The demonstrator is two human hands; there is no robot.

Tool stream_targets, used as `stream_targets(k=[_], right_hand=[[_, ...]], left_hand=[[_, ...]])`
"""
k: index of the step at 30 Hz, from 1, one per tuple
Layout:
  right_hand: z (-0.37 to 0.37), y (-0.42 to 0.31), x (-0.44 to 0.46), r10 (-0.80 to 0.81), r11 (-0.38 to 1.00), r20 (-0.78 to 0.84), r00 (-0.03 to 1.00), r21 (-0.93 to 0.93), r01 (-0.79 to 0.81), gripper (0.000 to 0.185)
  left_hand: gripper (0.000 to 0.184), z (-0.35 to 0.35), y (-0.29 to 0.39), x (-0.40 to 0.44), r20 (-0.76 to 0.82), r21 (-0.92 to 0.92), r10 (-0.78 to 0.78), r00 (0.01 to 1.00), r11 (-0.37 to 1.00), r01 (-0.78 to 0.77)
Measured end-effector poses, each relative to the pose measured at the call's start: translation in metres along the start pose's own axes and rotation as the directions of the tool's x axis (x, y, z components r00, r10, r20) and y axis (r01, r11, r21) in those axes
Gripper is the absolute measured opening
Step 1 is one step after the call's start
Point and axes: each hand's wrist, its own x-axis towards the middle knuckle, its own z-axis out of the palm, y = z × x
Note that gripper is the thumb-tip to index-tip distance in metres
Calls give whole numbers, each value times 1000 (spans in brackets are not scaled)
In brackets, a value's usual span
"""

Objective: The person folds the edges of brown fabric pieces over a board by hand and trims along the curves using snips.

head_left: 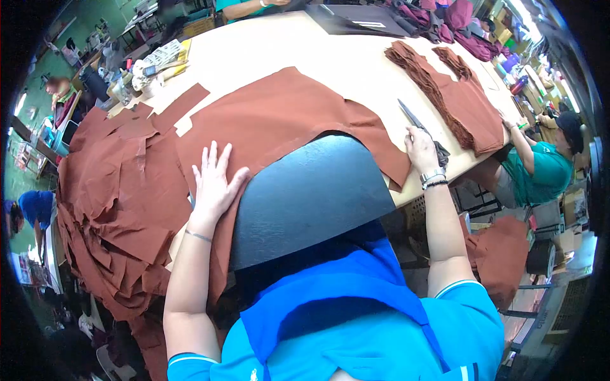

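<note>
Head view: left hand (pixel 216 181) spread flat on brown cloth (pixel 267 117), right hand (pixel 421 150) closed round scissors (pixel 411 114). Looks midway: heap (pixel 121 197) alongside, this piece laid out, unstacked.

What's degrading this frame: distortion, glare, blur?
Head view: strong fisheye, black corners, the table's far edge looks bowed; head view: pale sheen on the dark panel, near-white lamp upper right; head view: left hand and scissors look reasonably sharp.
</note>
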Motion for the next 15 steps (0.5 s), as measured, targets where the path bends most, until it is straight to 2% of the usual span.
stream_targets(k=[1, 4, 5, 7, 8, 9, 10, 12, 13, 15], right_hand=[[0, 1, 1, 27, 1000, -2, 1000, 9, -27, 35], [-9, 5, 4, 82, 996, 11, 997, 25, -82, 39], [-14, 4, 3, 92, 995, 28, 995, 36, -93, 40], [-15, 11, 3, 95, 993, 53, 994, 62, -98, 41], [-11, 20, 6, 97, 992, 104, 990, 65, -104, 44], [-7, 26, 9, 97, 995, 140, 985, 2, -98, 48], [-9, 24, 14, 157, 987, 221, 962, -3, -161, 52], [-16, 11, 17, 189, 981, 197, 962, -85, -175, 46], [-13, 11, 20, 227, 974, 193, 955, -30, -225, 43], [-12, 18, 27, 311, 942, 181, 933, 73, -328, 39]], left_hand=[[76, -1, 2, 3, -99, 3, 3, 995, 1000, -2], [84, -22, -4, -15, -252, -17, -46, 967, 999, 43], [88, -29, -1, -30, -347, 137, -98, 933, 979, 154], [87, -47, -4, -50, -150, 139, -316, 937, 931, 337], [86, -52, -8, -61, -52, 153, -427, 903, 890, 429], [77, -51, -14, -70, -98, 91, -405, 909, 906, 413], [68, -46, -22, -76, -149, 30, -381, 913, 921, 389], [53, -36, -37, -78, -268, -87, -315, 910, 949, 303], [43, -36, -38, -78, -366, -60, -226, 903, 974, 219], [41, -37, -35, -72, -368, -414, -365, 855, 888, 201]])
